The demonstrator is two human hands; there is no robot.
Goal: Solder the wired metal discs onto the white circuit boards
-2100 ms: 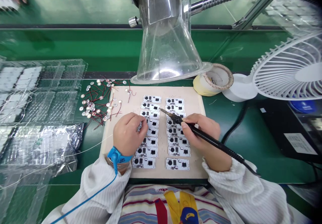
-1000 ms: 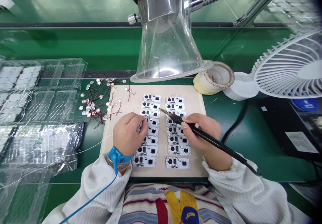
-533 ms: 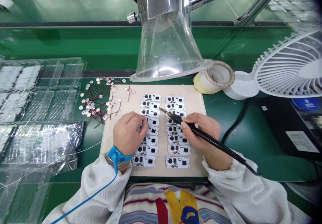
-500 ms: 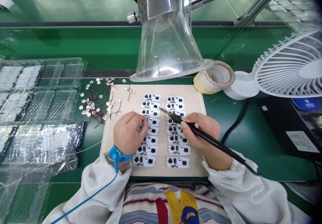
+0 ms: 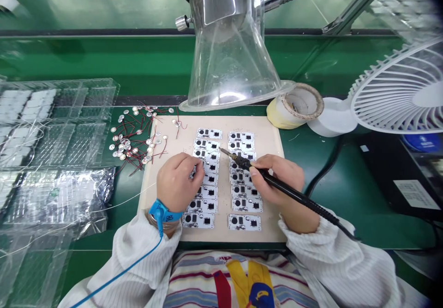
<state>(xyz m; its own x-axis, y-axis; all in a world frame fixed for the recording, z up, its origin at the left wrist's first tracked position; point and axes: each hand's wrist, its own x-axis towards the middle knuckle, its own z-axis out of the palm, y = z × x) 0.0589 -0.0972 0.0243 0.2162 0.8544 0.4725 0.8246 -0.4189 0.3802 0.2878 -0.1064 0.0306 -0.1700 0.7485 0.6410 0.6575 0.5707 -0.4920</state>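
Observation:
In my right hand (image 5: pixel 282 178) is a black soldering iron (image 5: pixel 277 181), gripped like a pen. Its tip reaches the right edge of a white circuit board (image 5: pixel 207 145) near the top of the left column. My left hand (image 5: pixel 180 181) is closed in a pinch above the same column, covering parts of several boards. A thin pale solder wire (image 5: pixel 133 197) runs into it from the left, and a short end seems to point towards the iron's tip. A second column of boards (image 5: pixel 244 222) lies to the right, partly under my right hand. All rest on a beige board (image 5: pixel 223 234).
Small round discs with red and black leads (image 5: pixel 126 146) lie heaped at the left. Clear plastic trays (image 5: pixel 76 137) and a silvery bag (image 5: pixel 93 197) are further left. A clear hood (image 5: pixel 231 72) hangs overhead. A tape roll (image 5: pixel 294 107), white fan (image 5: pixel 398 95) and black box (image 5: pixel 398 174) stand right.
Almost nothing differs. Both hands and the soldering iron keep their places over the boards; the whole view has shifted very slightly.

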